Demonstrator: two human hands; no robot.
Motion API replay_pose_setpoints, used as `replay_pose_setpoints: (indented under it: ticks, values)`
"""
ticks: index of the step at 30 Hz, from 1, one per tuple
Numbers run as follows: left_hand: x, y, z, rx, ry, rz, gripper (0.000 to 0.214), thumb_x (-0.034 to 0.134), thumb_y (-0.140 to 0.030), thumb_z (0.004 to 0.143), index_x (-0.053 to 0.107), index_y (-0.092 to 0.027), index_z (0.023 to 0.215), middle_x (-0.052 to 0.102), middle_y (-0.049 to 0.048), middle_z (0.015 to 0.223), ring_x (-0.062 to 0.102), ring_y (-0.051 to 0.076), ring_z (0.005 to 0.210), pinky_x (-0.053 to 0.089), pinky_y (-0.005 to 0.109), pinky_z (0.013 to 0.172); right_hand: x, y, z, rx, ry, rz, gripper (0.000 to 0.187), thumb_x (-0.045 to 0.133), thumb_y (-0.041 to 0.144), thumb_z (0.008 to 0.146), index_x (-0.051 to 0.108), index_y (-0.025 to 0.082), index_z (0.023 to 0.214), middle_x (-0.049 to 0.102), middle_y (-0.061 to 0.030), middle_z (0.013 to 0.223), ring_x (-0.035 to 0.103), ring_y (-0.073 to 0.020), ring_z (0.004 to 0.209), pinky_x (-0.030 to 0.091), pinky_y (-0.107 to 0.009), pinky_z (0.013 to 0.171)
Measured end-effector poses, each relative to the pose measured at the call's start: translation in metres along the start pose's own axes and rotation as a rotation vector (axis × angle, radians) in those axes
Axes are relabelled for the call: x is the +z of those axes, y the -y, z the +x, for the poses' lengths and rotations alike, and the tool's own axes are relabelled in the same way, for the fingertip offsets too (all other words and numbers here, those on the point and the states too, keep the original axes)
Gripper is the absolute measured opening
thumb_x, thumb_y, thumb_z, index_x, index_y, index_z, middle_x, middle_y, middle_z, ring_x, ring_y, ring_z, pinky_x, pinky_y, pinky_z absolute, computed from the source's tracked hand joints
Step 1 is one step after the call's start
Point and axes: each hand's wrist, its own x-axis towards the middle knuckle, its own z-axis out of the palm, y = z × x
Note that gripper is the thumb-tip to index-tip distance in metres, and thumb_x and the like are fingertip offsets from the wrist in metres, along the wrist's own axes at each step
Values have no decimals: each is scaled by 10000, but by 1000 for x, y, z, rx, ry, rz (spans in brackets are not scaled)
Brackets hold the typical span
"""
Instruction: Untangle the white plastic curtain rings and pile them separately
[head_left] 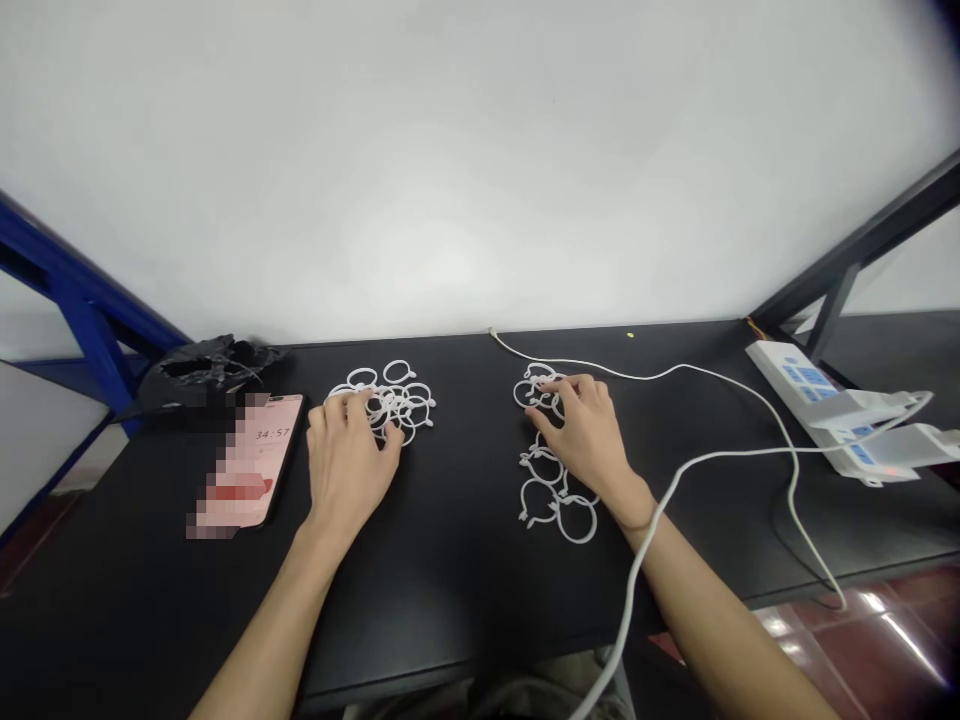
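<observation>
My left hand point(352, 455) rests over a heap of white plastic curtain rings point(416, 400) on the black table. Its fingers bend down among the rings, with the thumb held apart at the heap's near edge. My right hand point(589, 430) reaches over a second group of white curtain rings point(577, 520), its thumb and forefinger spread at the upper rings and touching or nearly touching them. Several rings in this group stand unfastened, with small knobbed ends. Both hands cover part of the rings beneath them, and I see no ring lifted off the table.
A phone with a pink screen point(255, 460) lies left of my left hand, before a crumpled black plastic bag point(217, 360). A white power strip point(810, 400) with plugs sits at the right. A white cable point(705, 458) crosses over my right forearm. A pale wall point(450, 180) rises behind the table.
</observation>
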Motion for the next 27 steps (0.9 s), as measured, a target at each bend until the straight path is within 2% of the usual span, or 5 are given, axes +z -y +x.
replay_pose_setpoints:
  ticks: [5, 10, 14, 19, 27]
  values:
    - [5, -1, -3, -31, 42, 51, 475, 532, -333, 834, 522, -91, 1242, 560, 197, 1125, 509, 380, 1031, 453, 527, 828, 7, -6, -3, -54, -6, -15, 98, 620, 279, 875, 664, 192, 887, 563, -135, 1024, 493, -288, 920, 461, -462, 807]
    - [4, -5, -4, -14, 23, 36, 457, 529, -324, 842, 528, -117, 1249, 554, 192, 1149, 495, 390, 1063, 428, 546, 852, 3, 1, -2, -52, -47, 113, 99, 586, 253, 899, 662, 199, 866, 569, -128, 1031, 493, -286, 947, 462, -462, 827]
    - [2, -10, -5, 53, 3, -51, 404, 530, -280, 854, 543, -141, 1234, 543, 182, 1204, 469, 388, 1110, 411, 571, 902, -8, 14, 0, -2, -41, 384, 86, 604, 285, 900, 653, 217, 883, 616, -80, 962, 542, -241, 912, 474, -411, 822]
    - [3, -21, -11, 281, -19, -290, 343, 533, -237, 890, 535, -188, 1229, 552, 123, 1189, 472, 307, 1146, 397, 506, 1003, -13, 26, -2, 205, 137, 836, 175, 638, 376, 874, 621, 202, 875, 646, -18, 776, 588, -156, 702, 482, -301, 668]
    - [9, -35, -22, 442, 158, -419, 500, 532, -353, 930, 407, -212, 1393, 536, 105, 1296, 450, 283, 1213, 393, 496, 1046, -5, 41, -8, 235, 275, 1255, 263, 674, 403, 843, 513, 221, 943, 655, -8, 813, 659, -146, 765, 552, -306, 733]
